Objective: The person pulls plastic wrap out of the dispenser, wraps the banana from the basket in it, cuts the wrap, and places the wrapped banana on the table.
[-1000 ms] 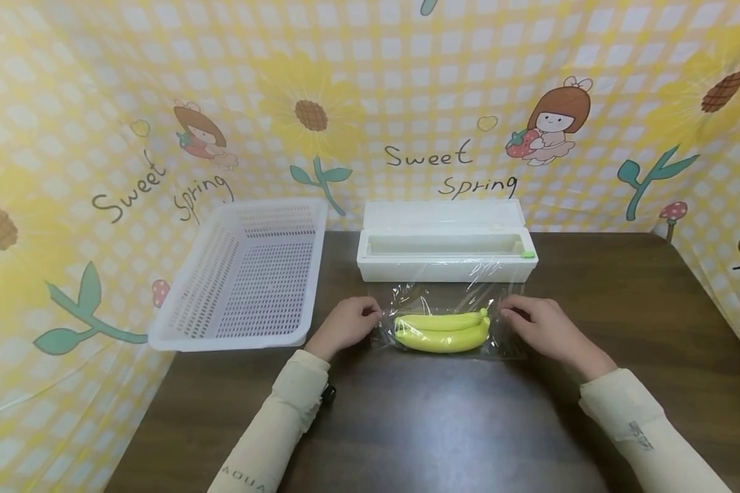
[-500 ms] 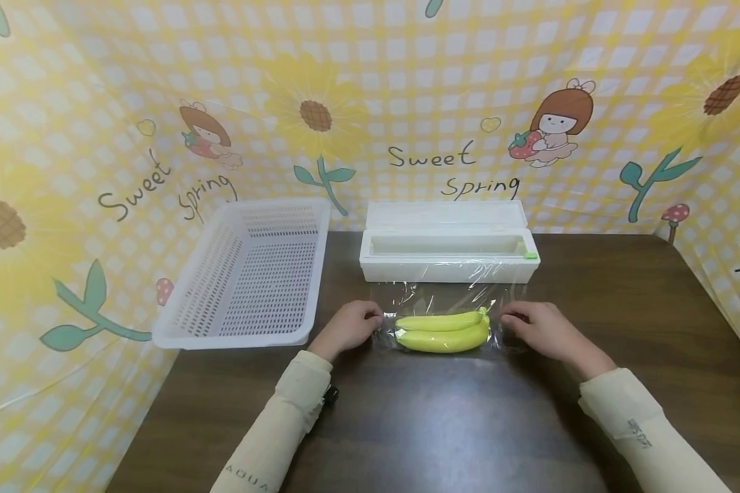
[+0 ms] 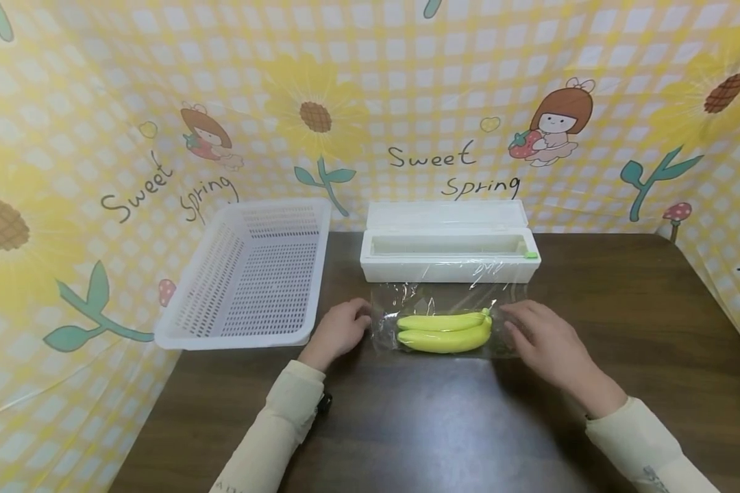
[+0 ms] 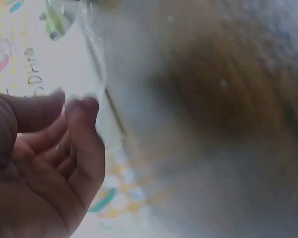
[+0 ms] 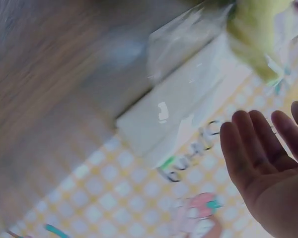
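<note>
A pair of yellow bananas (image 3: 447, 335) lies under a sheet of clear cling film (image 3: 407, 298) on the dark wooden table. The film runs forward from a long white dispenser box (image 3: 450, 270), its lid raised. Just left of the film's edge is my left hand (image 3: 336, 332); in the left wrist view a small gap shows between thumb and forefinger. My right hand (image 3: 551, 346) is at the film's right side, near the banana stems, its fingers extended. Nothing shows in its palm (image 5: 283, 198) in the right wrist view, where the bananas look blurred.
To the left stands a white perforated plastic basket (image 3: 231, 340), with nothing visible inside. A green piece (image 3: 531, 255) sits at the box's right front edge. A yellow checked cloth (image 3: 407, 89) with printed flowers hangs behind the brown table (image 3: 419, 431).
Both hands have loosened from the film's sides. The left hand has drawn slightly left; the right hand's fingers have spread and straightened. The bananas and box stay about where they were.
</note>
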`<action>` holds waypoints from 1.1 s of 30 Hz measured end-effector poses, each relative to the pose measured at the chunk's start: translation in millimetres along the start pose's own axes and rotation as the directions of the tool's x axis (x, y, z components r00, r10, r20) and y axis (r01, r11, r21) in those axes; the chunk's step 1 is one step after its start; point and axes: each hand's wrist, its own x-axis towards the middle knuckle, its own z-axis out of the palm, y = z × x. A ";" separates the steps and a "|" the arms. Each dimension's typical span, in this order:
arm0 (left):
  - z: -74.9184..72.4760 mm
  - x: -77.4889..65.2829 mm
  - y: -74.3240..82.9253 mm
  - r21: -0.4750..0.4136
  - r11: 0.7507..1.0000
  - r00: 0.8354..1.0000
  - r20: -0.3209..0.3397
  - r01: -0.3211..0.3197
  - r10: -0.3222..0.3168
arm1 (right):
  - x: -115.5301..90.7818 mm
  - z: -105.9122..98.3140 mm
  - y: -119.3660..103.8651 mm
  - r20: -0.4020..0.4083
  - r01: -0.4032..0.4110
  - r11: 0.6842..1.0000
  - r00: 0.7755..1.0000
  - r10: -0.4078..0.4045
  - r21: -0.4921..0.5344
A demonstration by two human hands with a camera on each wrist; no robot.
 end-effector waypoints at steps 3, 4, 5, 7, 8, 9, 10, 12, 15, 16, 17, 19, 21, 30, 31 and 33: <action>1.6 -7.9 17.5 0.109 0.985 0.986 -0.081 -0.135 0.144 | -4.1 5.8 -6.8 -0.059 0.183 0.982 0.981 -0.186 -0.051; 2.9 -11.2 24.5 0.156 0.966 0.971 -0.085 -0.208 0.223 | -4.8 8.5 -7.6 -0.068 0.236 0.969 0.968 -0.241 -0.078; 4.7 -13.9 31.4 0.202 0.938 0.951 -0.067 -0.283 0.301 | -5.2 11.2 -7.9 -0.069 0.276 0.956 0.957 -0.283 -0.101; 9.4 -18.3 43.3 0.291 0.864 0.905 0.017 -0.410 0.424 | -6.5 16.2 -7.8 -0.051 0.314 0.939 0.945 -0.324 -0.140; 12.2 -19.8 48.3 0.329 0.828 0.886 0.068 -0.454 0.459 | -7.0 18.3 -7.4 -0.035 0.318 0.935 0.944 -0.327 -0.158; 15.8 -20.3 51.7 0.365 0.794 0.870 0.113 -0.485 0.480 | -7.5 20.0 -6.6 -0.016 0.312 0.935 0.948 -0.319 -0.169; 19.3 -20.3 54.1 0.397 0.767 0.861 0.152 -0.504 0.486 | -7.8 21.4 -5.7 0.002 0.303 0.937 0.951 -0.308 -0.175; 26.3 -18.7 55.7 0.435 0.745 0.861 0.193 -0.505 0.470 | -7.5 23.9 -3.6 0.038 0.282 0.944 0.959 -0.280 -0.172; 33.3 -11.7 53.4 0.419 0.772 0.877 0.193 -0.479 0.439 | -3.4 27.7 -0.7 0.072 0.257 0.956 0.966 -0.249 -0.144; 34.4 -8.9 52.2 0.401 0.786 0.882 0.188 -0.471 0.433 | -1.3 28.9 0.1 0.075 0.250 0.959 0.967 -0.242 -0.130; 35.6 -6.0 50.7 0.380 0.800 0.886 0.181 -0.463 0.427 | 1.1 29.9 0.8 0.080 0.243 0.963 0.969 -0.235 -0.115; 35.8 0.6 48.4 0.320 0.836 0.894 0.182 -0.447 0.409 | 6.2 31.5 2.7 0.091 0.221 0.971 0.973 -0.214 -0.085; 35.4 7.0 46.3 0.250 0.868 0.900 0.189 -0.430 0.392 | 10.7 32.2 5.1 0.120 0.178 0.983 0.978 -0.171 -0.050; 29.5 30.8 39.4 -0.070 0.947 0.917 0.238 -0.314 0.321 | 27.1 31.5 17.0 0.330 -0.142 0.984 0.939 0.100 0.106; 29.4 33.1 38.4 -0.097 0.951 0.919 0.245 -0.293 0.308 | 28.6 32.5 18.6 0.338 -0.157 0.981 0.935 0.109 0.118; 29.7 38.0 36.5 -0.155 0.957 0.926 0.253 -0.246 0.279 | 31.6 35.4 21.6 0.352 -0.180 0.974 0.928 0.123 0.135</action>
